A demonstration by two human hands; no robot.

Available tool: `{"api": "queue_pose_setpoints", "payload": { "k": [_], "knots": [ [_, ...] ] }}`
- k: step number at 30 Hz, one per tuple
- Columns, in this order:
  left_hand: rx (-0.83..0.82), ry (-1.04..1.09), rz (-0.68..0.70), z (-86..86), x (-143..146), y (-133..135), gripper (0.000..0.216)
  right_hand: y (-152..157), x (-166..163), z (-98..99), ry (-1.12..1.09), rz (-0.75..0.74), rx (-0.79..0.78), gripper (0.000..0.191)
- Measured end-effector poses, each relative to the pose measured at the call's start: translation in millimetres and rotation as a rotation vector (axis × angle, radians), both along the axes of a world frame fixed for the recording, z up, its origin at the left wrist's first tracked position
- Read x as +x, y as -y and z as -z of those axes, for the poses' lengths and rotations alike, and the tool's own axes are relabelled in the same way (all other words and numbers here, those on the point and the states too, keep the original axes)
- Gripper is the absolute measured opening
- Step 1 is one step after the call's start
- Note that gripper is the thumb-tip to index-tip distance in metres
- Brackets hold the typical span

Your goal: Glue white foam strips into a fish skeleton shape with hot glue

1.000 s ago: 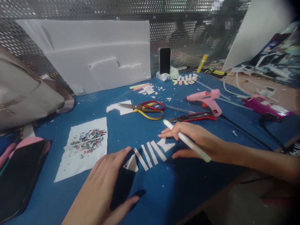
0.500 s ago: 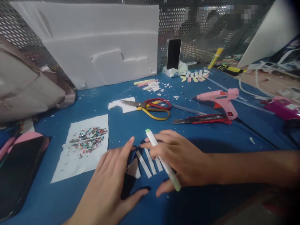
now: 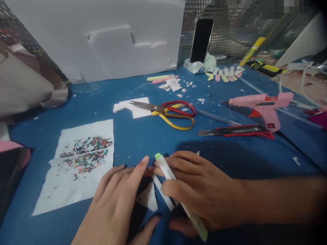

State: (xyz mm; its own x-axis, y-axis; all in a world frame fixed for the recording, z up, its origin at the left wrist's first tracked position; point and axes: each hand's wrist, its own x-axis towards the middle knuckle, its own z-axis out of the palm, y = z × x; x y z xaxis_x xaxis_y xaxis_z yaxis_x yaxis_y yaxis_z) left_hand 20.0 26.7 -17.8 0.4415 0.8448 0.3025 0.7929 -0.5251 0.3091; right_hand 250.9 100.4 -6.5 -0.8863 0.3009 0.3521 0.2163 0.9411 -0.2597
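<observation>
While both my hands are positioned over the near side of the blue work surface (image 3: 143, 143), a dark flat device (image 3: 10, 177) occupies the left edge. To its right, a white sheet (image 3: 58, 195) carries shiny multicoloured flakes (image 3: 94, 151). My left hand (image 3: 114, 200) is palm down, thumb and index finger spread apart. At mid-distance, a white cut-out (image 3: 140, 113) lies under the blades of the red-and-yellow scissors (image 3: 157, 108). On the near side, a roughly triangular white piece (image 3: 150, 197) lies in the gap between my left thumb and index finger; contact cannot be determined. Immediately right of it is a narrow white strip (image 3: 166, 201), partly covered by my right hand (image 3: 204, 187). That hand grips the green-tipped white marker (image 3: 166, 169) between its fingers, green end toward the far left. Whether the fingertips of both hands touch is not clear. Beyond, a phone (image 3: 201, 41) stands tilted at the far side. Further right, the red-and-black cutter (image 3: 237, 131) lies just on the near side of the pink glue gun (image 3: 270, 109).
</observation>
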Motion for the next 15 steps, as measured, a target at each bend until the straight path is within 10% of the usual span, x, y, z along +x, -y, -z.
{"api": "queue_pose_setpoints", "payload": {
  "k": [15],
  "knots": [
    [-0.030, 0.043, -0.022, -9.2, 6.5, -0.3, 0.066, 1.2, -0.9, -1.1, 0.009, 0.012, 0.005, 0.029]
  ]
}}
